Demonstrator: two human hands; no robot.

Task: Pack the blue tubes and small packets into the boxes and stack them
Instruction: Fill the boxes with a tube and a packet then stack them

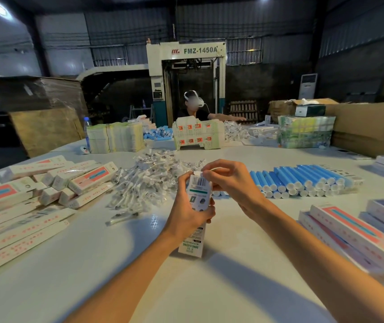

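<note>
My left hand (187,209) grips a long white box (192,238) with green print and a barcode, held upright over the table's middle. My right hand (229,183) pinches the box's top flap, fingers curled at the open end. Just behind lies a heap of small clear packets (149,183). A row of blue tubes (302,180) with white caps lies to the right. Packed boxes (46,190) with pink and blue print are piled at the left.
Flat and filled boxes (358,231) are stacked at the right edge. Bundles of flat cartons (116,136) and more blue tubes (158,134) stand at the far side, where another person (195,108) sits. Cardboard cartons (368,124) line the back right. A water bottle (86,129) stands far left.
</note>
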